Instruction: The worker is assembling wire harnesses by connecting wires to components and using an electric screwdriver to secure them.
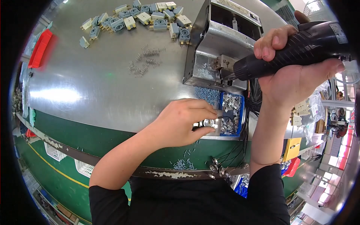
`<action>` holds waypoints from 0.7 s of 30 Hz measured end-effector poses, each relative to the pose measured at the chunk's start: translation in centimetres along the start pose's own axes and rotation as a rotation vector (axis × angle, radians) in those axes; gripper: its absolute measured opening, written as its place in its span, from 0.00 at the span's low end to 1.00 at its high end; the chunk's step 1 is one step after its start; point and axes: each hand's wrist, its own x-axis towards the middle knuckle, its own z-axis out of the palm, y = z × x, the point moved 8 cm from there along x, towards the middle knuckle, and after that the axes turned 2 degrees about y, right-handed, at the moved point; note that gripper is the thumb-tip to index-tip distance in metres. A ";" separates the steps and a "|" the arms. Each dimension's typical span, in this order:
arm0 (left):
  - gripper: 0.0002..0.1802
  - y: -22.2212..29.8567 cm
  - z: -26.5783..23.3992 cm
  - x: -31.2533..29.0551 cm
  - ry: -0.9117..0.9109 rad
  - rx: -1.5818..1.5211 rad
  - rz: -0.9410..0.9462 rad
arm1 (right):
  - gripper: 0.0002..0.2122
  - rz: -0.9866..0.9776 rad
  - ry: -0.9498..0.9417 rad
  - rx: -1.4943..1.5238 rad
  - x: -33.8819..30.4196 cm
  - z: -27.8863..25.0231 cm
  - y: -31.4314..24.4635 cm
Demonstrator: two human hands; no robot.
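While right hand [300, 71] grips black electric screwdriver [296, 50] — left hand [183, 122] pinches small metal part [225, 117] | blue tray [231, 112] beside.

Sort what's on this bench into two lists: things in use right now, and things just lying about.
In use:
right hand gripping the black power screwdriver
left hand pinching a small dark part
blue tray of metal pieces, under the left fingertips
metal fixture at the screwdriver's tip

Lying about:
springs
grey and cream housings
red bin
loose screws
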 end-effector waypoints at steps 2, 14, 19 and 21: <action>0.15 0.0 -0.1 0.1 -0.023 -0.002 -0.024 | 0.60 0.037 0.024 -0.271 0.2 0.7 -0.2; 0.16 0.0 0.1 0.0 -0.042 -0.024 -0.055 | 0.58 0.092 0.031 0.091 -0.7 -0.3 1.3; 0.16 -0.4 0.1 -0.4 -0.039 -0.037 -0.082 | 0.59 0.119 -0.027 -0.498 -1.4 2.8 -0.4; 0.16 -0.4 0.1 -0.4 -0.035 -0.038 -0.072 | 0.59 0.171 -0.049 -0.326 -2.5 3.1 -0.9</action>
